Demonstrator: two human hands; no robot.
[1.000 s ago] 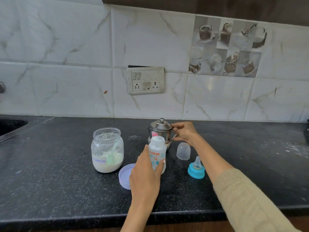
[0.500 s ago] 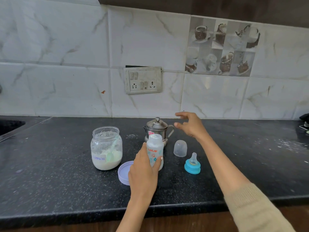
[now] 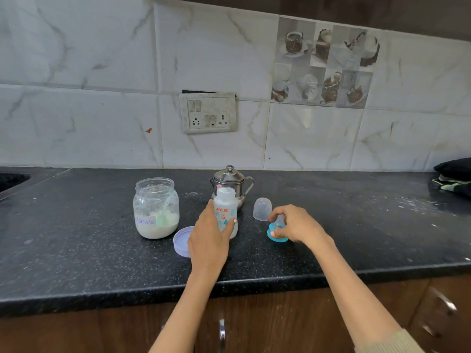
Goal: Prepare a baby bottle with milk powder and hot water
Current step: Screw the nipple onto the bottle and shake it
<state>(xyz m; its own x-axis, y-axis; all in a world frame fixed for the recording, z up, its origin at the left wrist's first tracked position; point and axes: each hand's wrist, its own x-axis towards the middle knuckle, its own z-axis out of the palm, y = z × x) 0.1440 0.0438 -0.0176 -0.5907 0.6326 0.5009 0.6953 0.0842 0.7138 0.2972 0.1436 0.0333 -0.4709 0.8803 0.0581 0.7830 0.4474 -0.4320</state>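
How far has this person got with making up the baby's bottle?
Mostly done, it seems. The bottle looks white inside, so powder and probably water are in, and the steel pot stands lidded behind it. The left hand steadies the open bottle while the right hand closes on the blue teat ring. Left: screw it on, fit the clear cap, and relid the formula jar.

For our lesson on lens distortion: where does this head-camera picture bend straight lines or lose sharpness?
Head view: wide-angle lens tilts the wall tiles and bows the countertop front edge; cabinet handle at lower right is smeared; baby bottle label reads sharp.
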